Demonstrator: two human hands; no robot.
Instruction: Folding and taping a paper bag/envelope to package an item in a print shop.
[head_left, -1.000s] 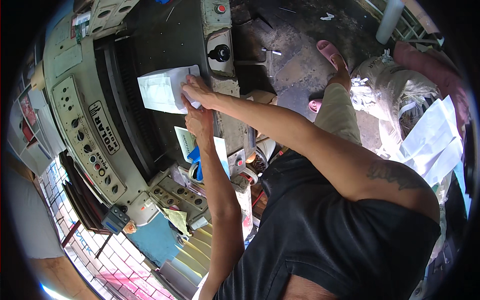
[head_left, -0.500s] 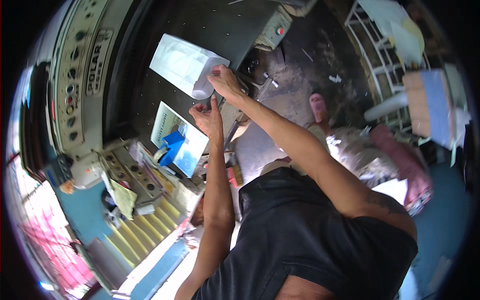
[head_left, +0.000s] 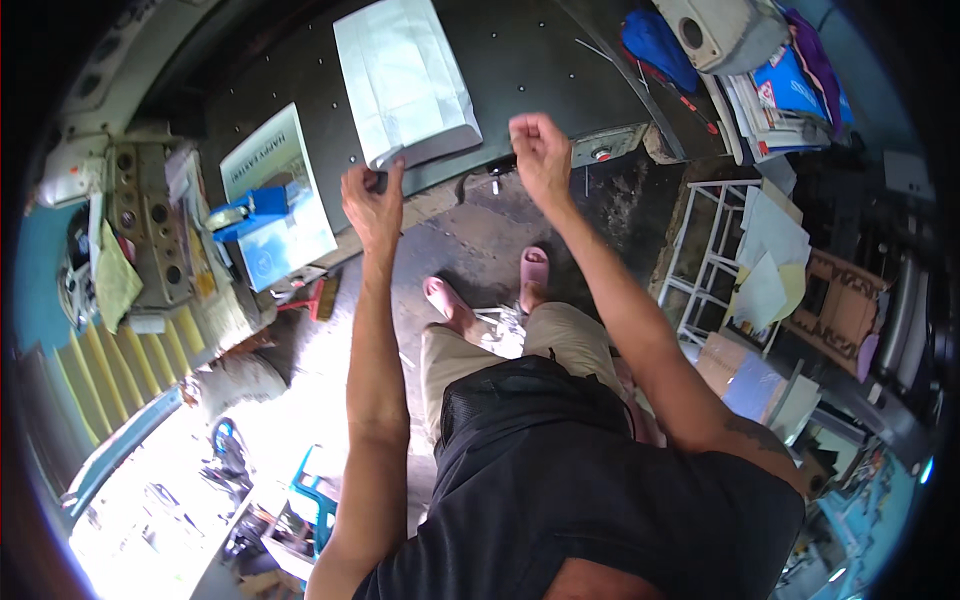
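One white packet | left hand at near-left corner | right hand apart

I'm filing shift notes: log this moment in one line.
left hand: at near edge of white paper stack | right hand: apart from it, curled
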